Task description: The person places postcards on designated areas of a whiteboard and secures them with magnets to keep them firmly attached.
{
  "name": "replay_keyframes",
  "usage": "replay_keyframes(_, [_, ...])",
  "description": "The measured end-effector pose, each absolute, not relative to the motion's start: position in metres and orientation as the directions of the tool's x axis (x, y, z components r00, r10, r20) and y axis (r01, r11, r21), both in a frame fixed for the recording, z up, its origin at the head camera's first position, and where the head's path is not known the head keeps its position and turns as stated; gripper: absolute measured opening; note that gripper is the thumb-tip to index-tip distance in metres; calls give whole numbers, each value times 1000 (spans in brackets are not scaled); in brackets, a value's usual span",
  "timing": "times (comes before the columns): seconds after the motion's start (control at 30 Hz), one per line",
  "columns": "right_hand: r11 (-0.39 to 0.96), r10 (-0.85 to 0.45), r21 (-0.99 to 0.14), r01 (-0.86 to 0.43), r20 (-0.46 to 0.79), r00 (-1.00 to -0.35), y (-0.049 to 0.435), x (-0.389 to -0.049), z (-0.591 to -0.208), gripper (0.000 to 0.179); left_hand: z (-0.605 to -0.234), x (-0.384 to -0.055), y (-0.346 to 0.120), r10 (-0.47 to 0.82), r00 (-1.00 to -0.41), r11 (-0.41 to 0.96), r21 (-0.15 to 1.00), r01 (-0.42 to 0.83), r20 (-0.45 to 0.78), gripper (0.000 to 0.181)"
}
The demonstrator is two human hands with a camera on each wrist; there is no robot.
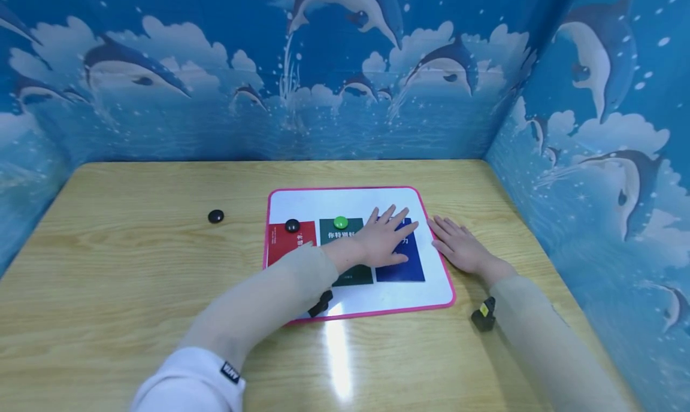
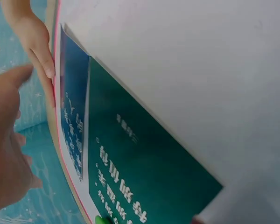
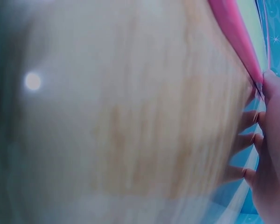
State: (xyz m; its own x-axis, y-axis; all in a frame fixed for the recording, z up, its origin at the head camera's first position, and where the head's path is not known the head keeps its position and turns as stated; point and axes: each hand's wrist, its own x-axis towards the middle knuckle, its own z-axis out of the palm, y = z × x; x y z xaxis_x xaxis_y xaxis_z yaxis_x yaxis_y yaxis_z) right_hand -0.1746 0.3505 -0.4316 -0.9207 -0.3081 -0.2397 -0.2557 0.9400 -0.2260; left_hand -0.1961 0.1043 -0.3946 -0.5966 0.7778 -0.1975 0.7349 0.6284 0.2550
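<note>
My left hand [image 1: 384,238] is over the blue card [image 1: 406,271], its fingers spread and straight, holding nothing. That card lies on a pink-edged whiteboard [image 1: 302,202], and the hand hides part of it. Beside it lies a dark green card [image 1: 356,277], with a round green button-shaped magnet [image 1: 341,222] at its top. A red card [image 1: 280,244] farther left has a round black magnet [image 1: 292,225] on it; my left forearm covers its lower part. My right hand [image 1: 458,244] lies flat with straight fingers at the board's right edge. White lettering shows on the green card [image 2: 149,149] in the left wrist view.
Another round black magnet [image 1: 215,216] lies on the wooden table [image 1: 135,250], left of the board. A dolphin-printed blue backdrop [image 1: 215,118] rises behind the table and along its right side. Black wrist devices [image 1: 483,316] sit on both arms.
</note>
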Motion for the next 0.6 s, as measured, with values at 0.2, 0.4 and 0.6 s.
replay_keyframes(0.2, [938,-313,-231,-260,-234,-921,351,-176,-433,56,-400,-196,103,774,-584,632,239,737,-244,77])
replay_keyframes(0.4, [937,-311,-233,-258,-229,-922,350,-175,-431,56,-406,-193,101,777,-543,611,171,773,-319,72])
replay_keyframes(0.6, [940,-302,-237,-247,-237,-923,349,-175,-430,57,-408,-189,102,751,-532,625,160,764,-391,68])
